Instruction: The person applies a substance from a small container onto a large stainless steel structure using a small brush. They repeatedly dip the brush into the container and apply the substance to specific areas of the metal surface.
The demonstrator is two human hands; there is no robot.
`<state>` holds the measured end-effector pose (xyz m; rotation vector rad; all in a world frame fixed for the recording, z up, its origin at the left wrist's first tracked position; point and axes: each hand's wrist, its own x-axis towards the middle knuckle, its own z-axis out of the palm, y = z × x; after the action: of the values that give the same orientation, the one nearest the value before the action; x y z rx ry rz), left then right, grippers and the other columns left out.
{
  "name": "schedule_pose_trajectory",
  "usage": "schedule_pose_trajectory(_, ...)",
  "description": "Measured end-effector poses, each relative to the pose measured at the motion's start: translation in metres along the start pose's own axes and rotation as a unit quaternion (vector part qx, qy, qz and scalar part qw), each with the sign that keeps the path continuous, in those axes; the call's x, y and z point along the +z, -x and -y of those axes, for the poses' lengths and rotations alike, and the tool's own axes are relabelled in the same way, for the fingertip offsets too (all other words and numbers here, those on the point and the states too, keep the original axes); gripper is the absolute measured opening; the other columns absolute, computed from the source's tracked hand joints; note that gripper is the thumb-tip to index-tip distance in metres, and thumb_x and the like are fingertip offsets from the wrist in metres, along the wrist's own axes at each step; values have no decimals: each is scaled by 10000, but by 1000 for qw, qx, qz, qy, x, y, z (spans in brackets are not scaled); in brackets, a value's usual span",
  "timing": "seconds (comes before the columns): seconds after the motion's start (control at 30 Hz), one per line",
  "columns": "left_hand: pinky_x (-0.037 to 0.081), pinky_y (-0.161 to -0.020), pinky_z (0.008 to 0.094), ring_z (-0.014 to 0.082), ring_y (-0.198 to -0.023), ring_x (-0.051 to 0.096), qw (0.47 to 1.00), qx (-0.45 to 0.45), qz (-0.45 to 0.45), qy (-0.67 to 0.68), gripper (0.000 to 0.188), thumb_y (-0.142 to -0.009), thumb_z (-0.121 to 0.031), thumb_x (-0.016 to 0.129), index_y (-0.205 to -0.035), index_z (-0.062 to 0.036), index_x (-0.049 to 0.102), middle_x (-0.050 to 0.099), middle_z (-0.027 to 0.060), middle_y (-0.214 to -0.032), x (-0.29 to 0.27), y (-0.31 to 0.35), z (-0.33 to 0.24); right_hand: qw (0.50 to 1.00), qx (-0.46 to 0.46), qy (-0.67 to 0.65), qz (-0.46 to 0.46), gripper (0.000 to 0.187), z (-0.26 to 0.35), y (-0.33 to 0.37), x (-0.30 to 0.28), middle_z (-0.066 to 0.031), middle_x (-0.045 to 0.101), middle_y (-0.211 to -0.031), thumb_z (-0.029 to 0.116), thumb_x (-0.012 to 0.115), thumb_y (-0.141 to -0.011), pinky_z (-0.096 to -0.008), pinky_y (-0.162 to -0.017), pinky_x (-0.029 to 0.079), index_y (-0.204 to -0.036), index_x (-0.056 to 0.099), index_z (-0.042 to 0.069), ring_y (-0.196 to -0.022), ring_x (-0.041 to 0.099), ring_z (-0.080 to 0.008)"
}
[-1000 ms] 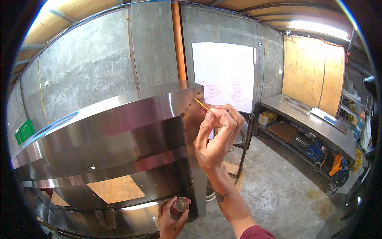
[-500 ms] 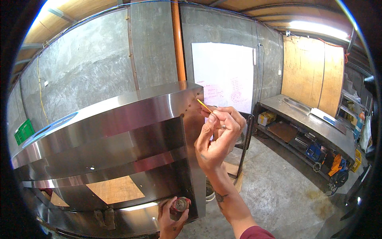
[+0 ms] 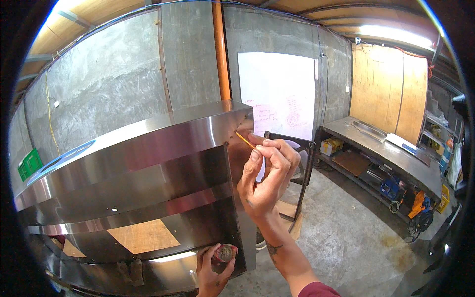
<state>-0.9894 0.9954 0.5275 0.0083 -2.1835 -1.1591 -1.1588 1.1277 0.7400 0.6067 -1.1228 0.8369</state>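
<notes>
A large stainless-steel cabinet-like body [image 3: 148, 143] fills the left and middle, with several small dark spots near its upper right corner. My right hand [image 3: 271, 171] pinches a thin yellow-orange stick [image 3: 246, 140] between thumb and fingers. The stick's tip meets the steel at one of those dark spots, or hovers just off it; I cannot tell which. Lower down, my left hand [image 3: 213, 272] is wrapped round a small round container [image 3: 226, 253] with a reddish side and a dull, brownish top. It is held in front of the body's lower right opening.
A metal workbench [image 3: 356, 129] with tools and boxes on its lower shelf stands at the right. Behind my right hand is a black metal frame [image 3: 308, 173]. A whiteboard [image 3: 277, 79] leans against the grey wall, and a green crate [image 3: 30, 165] sits far left.
My right hand has moved slightly down and to the left, bringing the stick's tip from an upper dark spot to a lower one. My left hand and the container have stayed in place.
</notes>
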Motion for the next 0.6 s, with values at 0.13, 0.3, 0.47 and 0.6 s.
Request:
schedule_pose_trajectory(0.13, 590, -1006, 446, 342, -1205, 695, 1000, -6, 11, -7, 690, -842, -206, 960, -1445, -42, 666, 661, 187, -1351, -2, -2, -2, 1000, 10, -17, -13, 206, -2, 2, 4, -182, 533, -1260, -66, 642, -1087, -390, -946, 624, -1283, 587, -38, -1161, 605, -289)
schedule_pose_trajectory(0.3, 590, -1010, 454, 352, -1210, 693, 1000, -10, 9, -3, 678, -849, -225, 951, -1440, -43, 673, 662, 187, -1347, 1, -2, 2, 1000, 10, -23, -16, 208, -2, 2, 5, -185, 532, -1258, -65, 650, -1084, -391, -943, 624, -1282, 592, -41, -1158, 604, -297)
schedule_pose_trajectory(0.47, 588, -1012, 457, 357, -1211, 693, 1000, -15, 13, -7, 684, -846, -217, 952, -1445, -41, 673, 663, 191, -1343, 0, -3, 0, 1000, 6, -11, -12, 210, -1, 0, 4, -186, 527, -1262, -66, 647, -1087, -392, -945, 628, -1287, 591, -42, -1165, 600, -298)
schedule_pose_trajectory(0.6, 584, -1021, 459, 361, -1214, 694, 1000, -7, 12, 4, 685, -844, -216, 953, -1444, -39, 673, 665, 193, -1337, -1, -3, -1, 1000, 10, -21, -11, 210, -3, 2, 5, -188, 519, -1266, -64, 639, -1092, -387, -944, 637, -1294, 587, -47, -1173, 597, -298)
